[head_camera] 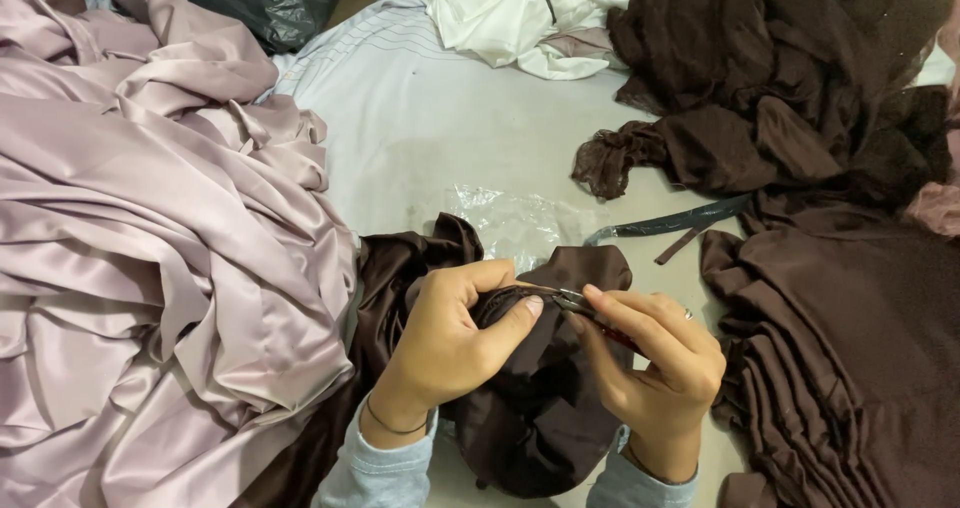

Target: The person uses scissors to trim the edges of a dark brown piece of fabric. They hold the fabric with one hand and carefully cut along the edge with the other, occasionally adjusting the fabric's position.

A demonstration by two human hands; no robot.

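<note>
My left hand (pixel 450 343) grips a bunched fold of dark brown satin fabric (pixel 540 408), thumb pressed on its top edge. My right hand (pixel 655 358) holds a small metal thread snipper (pixel 580 303) with its tip against the fabric edge beside my left thumb. A ring shows on the right hand and a thin band on the left wrist. Both sleeves are light blue-grey.
A large heap of pale mauve satin (pixel 150 228) fills the left. Dark brown lace and pleated cloth (pixel 820 148) lie at the right. White garments (pixel 530 18) sit at the back, a clear plastic bag (pixel 510 218) and a dark strip (pixel 680 223) on the pale work surface (pixel 430 118).
</note>
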